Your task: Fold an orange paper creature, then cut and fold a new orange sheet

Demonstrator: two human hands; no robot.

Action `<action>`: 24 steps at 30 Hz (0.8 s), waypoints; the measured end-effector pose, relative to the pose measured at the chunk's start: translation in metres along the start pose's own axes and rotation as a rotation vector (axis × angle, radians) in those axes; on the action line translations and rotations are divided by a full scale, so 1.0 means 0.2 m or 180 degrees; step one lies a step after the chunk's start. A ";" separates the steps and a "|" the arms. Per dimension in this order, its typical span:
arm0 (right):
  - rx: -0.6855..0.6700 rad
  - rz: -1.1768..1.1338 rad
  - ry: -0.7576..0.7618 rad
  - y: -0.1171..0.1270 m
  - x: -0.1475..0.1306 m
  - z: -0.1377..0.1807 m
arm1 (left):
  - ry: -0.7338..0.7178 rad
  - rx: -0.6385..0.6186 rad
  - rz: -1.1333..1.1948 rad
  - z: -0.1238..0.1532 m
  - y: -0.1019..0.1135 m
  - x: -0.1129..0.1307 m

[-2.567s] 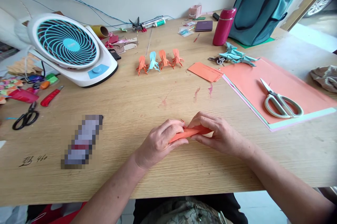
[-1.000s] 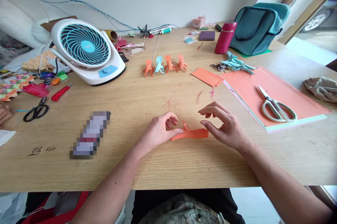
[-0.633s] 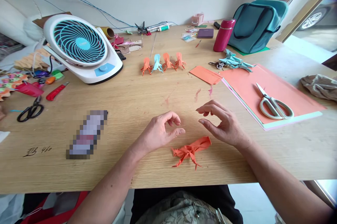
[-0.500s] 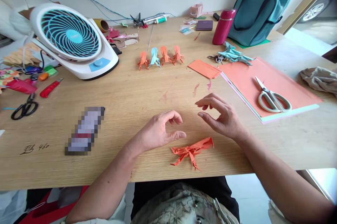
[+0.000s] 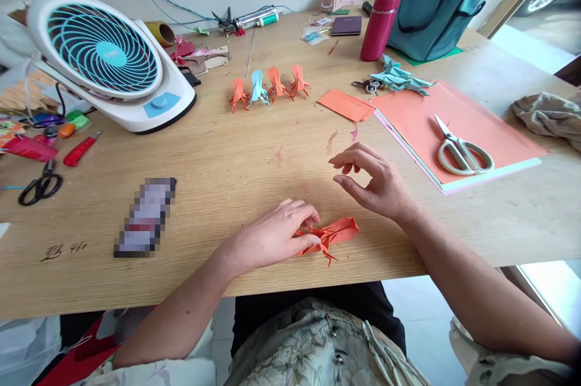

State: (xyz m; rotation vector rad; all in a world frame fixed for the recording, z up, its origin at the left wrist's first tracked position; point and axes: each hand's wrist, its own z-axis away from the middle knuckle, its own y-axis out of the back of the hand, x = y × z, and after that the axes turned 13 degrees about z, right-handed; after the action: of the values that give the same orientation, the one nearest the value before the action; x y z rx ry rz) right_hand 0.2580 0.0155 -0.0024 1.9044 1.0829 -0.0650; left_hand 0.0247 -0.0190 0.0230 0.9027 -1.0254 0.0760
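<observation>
My left hand [image 5: 272, 235] is at the orange folded-paper figure w/ thin pointed legs [image 5: 340, 230], thumb across its left end, fingers curled by the far side; can't tell if it's gripped. Fig. is on the pale wood-grain table [image 5: 204, 159], nr. the edge closest to me, broad flat end pointing right. My right hand [image 5: 379, 186] is above the table, beyond the fig. & a bit right, half open w/ thumb & fingertips apart, nothing in it. Further back: a row of 4 small standing paper figs. [image 5: 275, 80], 3 orange + 1 lt. blue. Off to the right, metal scissors w/ off-white handles [image 5: 462, 149] lie on the large orange paper sheet [image 5: 408, 123], atop other coloured sheets.
</observation>
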 end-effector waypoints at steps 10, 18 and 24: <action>-0.0029 -0.0025 -0.0005 0.02 -0.01 0.00 | 0.0066 0.0299 -0.0234 -0.05 -0.01 0.01; -0.0790 -0.0443 -0.0757 -0.02 0.00 0.00 | -0.0950 0.1463 -0.1205 -0.11 0.06 -0.06; -0.1152 -0.0520 -0.0879 -0.05 0.00 -0.01 | -0.2101 0.2377 -0.2360 -0.14 0.07 -0.19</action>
State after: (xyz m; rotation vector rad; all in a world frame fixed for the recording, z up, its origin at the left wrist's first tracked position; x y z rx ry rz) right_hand 0.2503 0.0190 -0.0069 1.4348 0.9837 -0.2044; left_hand 0.0175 0.0233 -0.0028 2.0347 -1.2113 -0.5280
